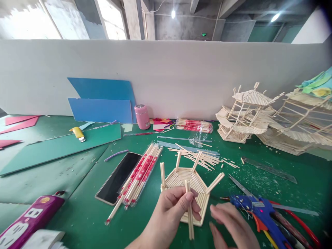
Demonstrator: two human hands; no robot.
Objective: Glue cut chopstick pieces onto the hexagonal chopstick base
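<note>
My left hand (172, 212) pinches two short wooden sticks (190, 221) side by side, held upright between thumb and fingers. Behind them is a six-sided wooden stick base (178, 176) with several pairs of sticks rising from its corners; my left hand hides part of its near side. My right hand (233, 224) is to the right of the base, thumb and fingers apart, with nothing visible in it. A blue glue gun (267, 211) lies just beyond my right hand, a small red light glowing on it.
Scissors (241, 185) and pliers with red handles (298, 221) lie by the glue gun. Loose sticks (197, 157), packed chopsticks (141, 176) and a phone (119, 176) are around the base. Stick pavilion models (249, 114) stand back right; a purple power strip (31, 218) lies front left.
</note>
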